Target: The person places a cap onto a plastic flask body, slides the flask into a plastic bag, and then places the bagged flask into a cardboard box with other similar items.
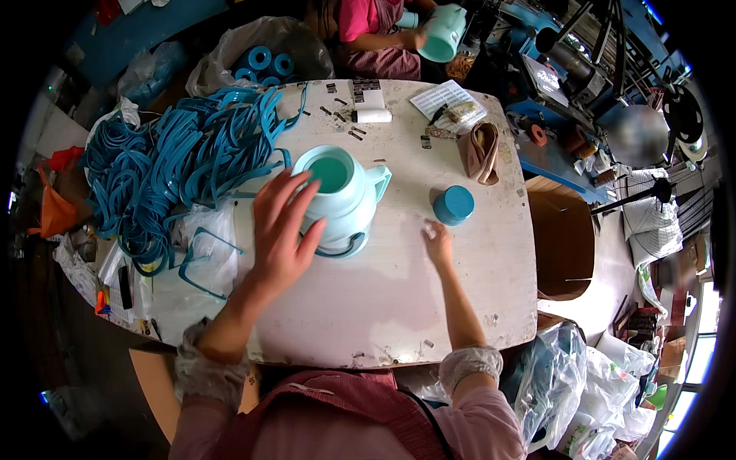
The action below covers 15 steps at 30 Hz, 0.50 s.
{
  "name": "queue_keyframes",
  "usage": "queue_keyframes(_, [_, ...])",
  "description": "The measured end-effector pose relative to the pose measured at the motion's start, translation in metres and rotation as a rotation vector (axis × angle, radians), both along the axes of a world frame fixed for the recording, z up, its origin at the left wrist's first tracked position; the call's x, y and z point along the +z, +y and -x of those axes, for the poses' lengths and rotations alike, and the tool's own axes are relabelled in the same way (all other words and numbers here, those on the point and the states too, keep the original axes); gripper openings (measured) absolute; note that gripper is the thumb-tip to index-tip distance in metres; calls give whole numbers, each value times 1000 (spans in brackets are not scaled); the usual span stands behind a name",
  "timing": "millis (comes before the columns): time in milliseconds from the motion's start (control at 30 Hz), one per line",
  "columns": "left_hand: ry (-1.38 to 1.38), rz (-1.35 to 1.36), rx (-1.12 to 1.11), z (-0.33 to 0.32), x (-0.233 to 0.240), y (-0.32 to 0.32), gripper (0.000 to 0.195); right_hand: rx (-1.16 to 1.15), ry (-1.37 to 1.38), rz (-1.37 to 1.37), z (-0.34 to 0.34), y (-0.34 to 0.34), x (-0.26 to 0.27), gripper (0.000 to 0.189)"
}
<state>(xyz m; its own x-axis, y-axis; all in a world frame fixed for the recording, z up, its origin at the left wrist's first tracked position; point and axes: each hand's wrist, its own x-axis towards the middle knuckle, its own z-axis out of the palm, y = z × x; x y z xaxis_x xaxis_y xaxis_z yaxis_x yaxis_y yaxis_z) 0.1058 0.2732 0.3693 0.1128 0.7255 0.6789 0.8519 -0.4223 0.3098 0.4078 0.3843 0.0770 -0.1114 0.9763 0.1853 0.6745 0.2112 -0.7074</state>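
A mint-green plastic jug body with a side handle [351, 201] stands upright on the white table [345, 310], its round top uncovered. My left hand [284, 224] is at its left side, fingers spread; whether they touch the jug I cannot tell. A dark teal strap or band lies around the jug's lower front. My right hand [438, 241] has its fingertips pinched together on a small whitish thing, too small to name. Just beyond that hand stands a blue cylindrical lid [453, 205].
A big heap of blue plastic strips [190, 149] covers the table's left, beside a clear plastic bag [213, 241]. A white roll [372, 116], small dark parts, a printed sheet [448, 106] and a folded brown cloth [482, 154] lie farther back. Across the table, a person [382, 43] holds another mint-green jug.
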Motion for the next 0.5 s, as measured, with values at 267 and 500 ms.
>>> queue_keyframes(267, [244, 108, -173, 16, 4, 7, 28, -18, 25, 156, 7, -77, 1, 43])
queue_keyframes(500, [349, 302, -377, 72, 23, -87, 31, -330, -377, 74, 2, 58, 58, 81])
